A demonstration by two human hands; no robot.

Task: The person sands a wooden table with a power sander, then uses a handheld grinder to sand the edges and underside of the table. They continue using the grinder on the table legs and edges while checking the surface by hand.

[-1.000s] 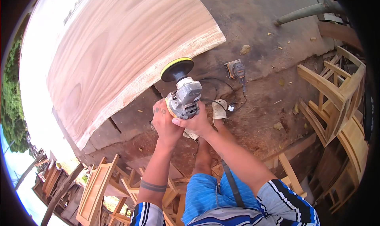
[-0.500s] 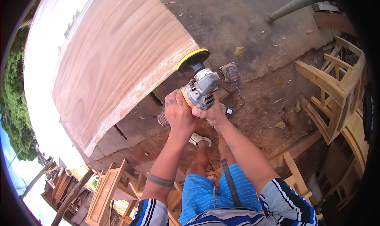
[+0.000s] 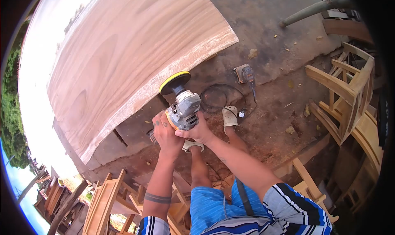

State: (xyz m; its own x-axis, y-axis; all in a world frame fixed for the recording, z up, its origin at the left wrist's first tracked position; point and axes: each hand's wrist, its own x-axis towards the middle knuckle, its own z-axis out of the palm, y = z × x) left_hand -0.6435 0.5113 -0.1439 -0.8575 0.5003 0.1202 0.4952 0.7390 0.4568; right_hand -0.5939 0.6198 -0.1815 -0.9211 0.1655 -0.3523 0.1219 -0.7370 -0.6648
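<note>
Sander, in the head view: held up above the floor, just beside the near edge of the slab, with the disc uppermost and overlapping that edge from this angle. Looks raised clear of the slab, though cannot tell for sure. Clamped from two sides: by the left hand, fingers curled together round the tool, and by the right hand, thumb laid toward the left, other fingers mostly hidden, so cannot tell how closely set. Cannot tell either whether running.

Judged to be at a steadying step, holding the tool ready rather than pressing with it. Calls next, in judgement, for a firm two-handed grip, a disc face turned flat to the slab, and care around the loose cord, looped on the floor near one shoe. Well apart from both hands: a boxy tool lying on the floor, and a chair farther right.
</note>
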